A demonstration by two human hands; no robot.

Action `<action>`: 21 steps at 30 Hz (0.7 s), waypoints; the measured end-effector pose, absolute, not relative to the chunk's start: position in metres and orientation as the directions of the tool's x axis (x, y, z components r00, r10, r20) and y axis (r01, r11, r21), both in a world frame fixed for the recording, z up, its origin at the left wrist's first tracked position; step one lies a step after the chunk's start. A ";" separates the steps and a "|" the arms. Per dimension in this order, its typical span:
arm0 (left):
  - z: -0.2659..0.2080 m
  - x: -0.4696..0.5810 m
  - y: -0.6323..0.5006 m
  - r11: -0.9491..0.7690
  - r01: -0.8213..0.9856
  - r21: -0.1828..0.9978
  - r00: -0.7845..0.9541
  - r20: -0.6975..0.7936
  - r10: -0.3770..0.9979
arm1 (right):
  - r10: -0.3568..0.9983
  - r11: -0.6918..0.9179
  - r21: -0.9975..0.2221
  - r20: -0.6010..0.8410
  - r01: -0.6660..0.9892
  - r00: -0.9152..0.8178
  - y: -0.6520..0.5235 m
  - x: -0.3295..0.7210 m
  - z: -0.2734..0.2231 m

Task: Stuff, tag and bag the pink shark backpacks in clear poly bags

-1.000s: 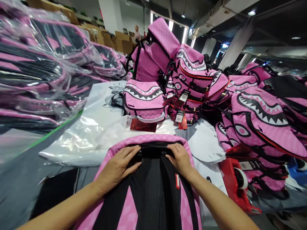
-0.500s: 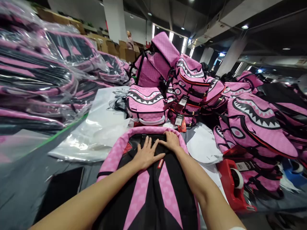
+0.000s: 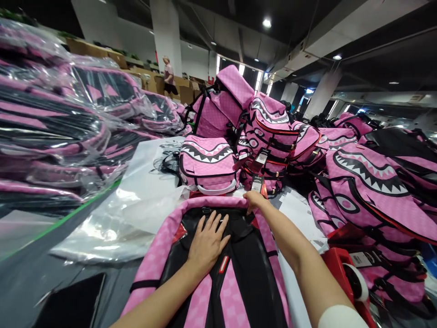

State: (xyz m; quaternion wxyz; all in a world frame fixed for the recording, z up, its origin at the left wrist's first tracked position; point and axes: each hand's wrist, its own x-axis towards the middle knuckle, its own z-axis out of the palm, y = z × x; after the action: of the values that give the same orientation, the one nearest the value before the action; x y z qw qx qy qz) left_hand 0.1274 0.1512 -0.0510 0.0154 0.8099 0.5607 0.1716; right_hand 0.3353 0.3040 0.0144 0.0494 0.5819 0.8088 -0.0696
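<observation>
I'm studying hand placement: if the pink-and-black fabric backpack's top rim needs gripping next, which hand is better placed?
Right, probably: the right hand touches the pink fabric rim, while the left hand lies spread on the black fabric back, short of it.

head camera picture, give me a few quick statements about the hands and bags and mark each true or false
1. The left hand lies with fingers spread on the backpack. True.
2. The right hand is on the tape dispenser. False: it is at the backpack's upper edge.
3. A red tape dispenser sits to the right of the backpack. True.
4. The stacked bags at far left are bare. False: they are wrapped in clear plastic.
5. A pink bag with a toothy print sits just beyond the backpack. True.
</observation>
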 end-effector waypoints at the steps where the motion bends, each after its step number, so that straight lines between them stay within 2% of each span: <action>1: -0.053 0.128 0.156 -0.382 0.900 0.209 0.320 0.280 0.905 | 0.935 0.306 -0.048 -0.174 0.951 -0.310 0.308 0.333 0.014; 5: -0.053 0.129 0.171 -0.339 0.914 0.224 0.269 0.293 0.918 | 0.949 0.296 -0.043 -0.104 0.954 -0.299 0.286 0.327 0.022; 8: -0.049 0.131 0.170 -0.313 0.914 0.259 0.235 0.291 0.927 | 0.953 0.302 -0.054 -0.008 0.952 -0.303 0.216 0.325 0.029; 10: -0.048 0.132 0.166 -0.318 0.903 0.287 0.235 0.291 0.928 | 0.902 0.431 -0.122 0.100 0.894 -0.421 0.147 0.322 0.032; 11: -0.048 0.132 0.164 -0.322 0.897 0.302 0.236 0.290 0.928 | 0.810 0.582 -0.183 0.219 0.792 -0.544 0.111 0.319 0.033; 12: -0.048 0.132 0.163 -0.325 0.891 0.318 0.236 0.289 0.928 | 0.655 0.753 -0.225 0.340 0.618 -0.675 0.076 0.316 0.034; 13: -0.048 0.131 0.162 -0.327 0.884 0.334 0.234 0.288 0.928 | 0.444 0.896 -0.215 0.399 0.388 -0.802 0.045 0.310 0.033; 14: -0.049 0.130 0.162 -0.332 0.876 0.350 0.237 0.289 0.928 | 0.256 0.964 -0.174 0.424 0.200 -0.869 0.020 0.303 0.031; 15: -0.048 0.128 0.163 -0.342 0.865 0.367 0.243 0.290 0.926 | 0.165 0.984 -0.130 0.409 0.121 -0.897 0.001 0.295 0.028; 16: -0.048 0.125 0.164 -0.352 0.853 0.385 0.248 0.293 0.923 | 0.174 0.984 -0.094 0.365 0.150 -0.914 -0.010 0.287 0.023; 19: -0.042 0.117 0.165 -0.383 0.807 0.450 0.266 0.301 0.916 | 0.534 0.838 0.003 0.207 0.546 -0.820 -0.007 0.269 -0.001; 21: -0.034 0.112 0.153 -0.434 0.759 0.485 0.320 0.303 0.898 | 0.663 0.740 0.026 0.146 0.672 -0.735 0.008 0.266 -0.019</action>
State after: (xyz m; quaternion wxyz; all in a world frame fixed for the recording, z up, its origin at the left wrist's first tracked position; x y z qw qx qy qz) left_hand 0.1123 0.1528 -0.0345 0.1278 0.8021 0.5165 0.2709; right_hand 0.2660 0.0076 -0.0188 -0.0638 0.3587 0.9305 0.0386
